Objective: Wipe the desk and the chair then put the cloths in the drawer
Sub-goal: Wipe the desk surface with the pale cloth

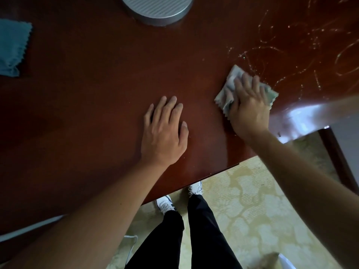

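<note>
A pale crumpled cloth [232, 84] lies on the dark red counter [97, 98], on the right side and close to the near edge. The right hand [247, 107] lies flat on top of it, fingers straight and a little apart, pressing it down. The cloth sticks out past the fingertips and at both sides of the hand.

Past the cloth, farther to the right, thin wet streaks [303, 47] curl over the shiny wood.

The left hand [165, 129] rests palm down on the bare counter, just left of the cloth and not touching it. Its fingers are straight and close together, and it holds nothing.

A blue cloth [12, 47] with a zigzag edge lies far off at the left edge of the counter. A round gray base [157, 8] with ridges stands at the far side.

Below the near edge, the person's black trousers [194, 233] and white shoes [195, 188] stand on a pale patterned floor [252, 206].
</note>
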Demonstrator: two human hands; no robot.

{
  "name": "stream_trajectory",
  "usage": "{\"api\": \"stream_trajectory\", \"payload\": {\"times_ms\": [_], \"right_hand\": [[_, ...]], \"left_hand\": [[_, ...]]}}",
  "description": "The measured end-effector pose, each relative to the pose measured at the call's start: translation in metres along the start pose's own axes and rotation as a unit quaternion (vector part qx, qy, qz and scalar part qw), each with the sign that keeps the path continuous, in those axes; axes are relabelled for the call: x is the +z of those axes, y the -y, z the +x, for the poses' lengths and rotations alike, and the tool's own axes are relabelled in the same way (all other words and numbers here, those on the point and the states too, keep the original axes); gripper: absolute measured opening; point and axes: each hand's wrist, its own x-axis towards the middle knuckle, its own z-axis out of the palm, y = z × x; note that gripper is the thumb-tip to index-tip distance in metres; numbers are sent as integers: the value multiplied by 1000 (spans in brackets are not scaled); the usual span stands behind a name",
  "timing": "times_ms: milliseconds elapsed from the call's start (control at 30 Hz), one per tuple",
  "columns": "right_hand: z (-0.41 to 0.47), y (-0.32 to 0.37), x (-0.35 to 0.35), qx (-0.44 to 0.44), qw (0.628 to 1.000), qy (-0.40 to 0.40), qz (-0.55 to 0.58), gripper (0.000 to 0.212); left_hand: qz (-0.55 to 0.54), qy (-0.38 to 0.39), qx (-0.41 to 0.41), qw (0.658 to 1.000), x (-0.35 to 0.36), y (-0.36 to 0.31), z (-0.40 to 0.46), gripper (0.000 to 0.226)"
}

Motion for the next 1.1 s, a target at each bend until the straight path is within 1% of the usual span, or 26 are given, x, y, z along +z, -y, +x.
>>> {"api": "stream_trajectory", "payload": {"times_ms": [100,167,233,367,433,500,567,633,700,733,767,867,933,1000,1100], "right_hand": [[-63,27,3,-67,997,3,45,44],[-86,26,3,-115,991,21,58,44],[-69,16,6,-135,989,18,56,43],[24,6,10,-102,994,15,33,45],[72,14,13,-90,995,26,23,45],[93,32,17,-93,995,23,6,44],[78,46,19,-127,992,20,5,42],[39,48,18,-193,981,20,19,42],[17,36,13,-240,969,51,17,43],[23,29,12,-250,966,62,13,42],[36,25,11,-241,968,61,10,42],[94,21,10,-149,987,56,-7,44],[115,25,11,-119,991,54,-13,45],[103,35,14,-123,991,44,-12,43],[40,42,13,-195,980,40,15,38]], "left_hand": [[2,-8,1,1000,1,-1,0,46],[3,-8,0,1000,0,-2,0,46],[3,-8,-1,1000,-1,-2,1,46],[1,-8,-1,1000,-1,-1,0,45],[-2,-8,0,1000,-1,-1,0,44],[-8,-11,-4,1000,-1,-1,1,44],[-10,-18,-6,1000,0,-2,2,43],[-9,-23,-7,1000,-1,-2,1,42],[-10,-16,-11,1000,-2,-3,1,42],[-11,-11,-14,1000,-2,-3,2,43],[-13,-8,-16,1000,-2,-3,2,43],[-8,-4,-18,1000,-2,-4,1,43],[-7,-3,-21,1000,-2,-4,1,43],[-7,-8,-20,1000,-2,-4,1,42],[-6,-10,-16,1000,-1,-3,1,42]]}}
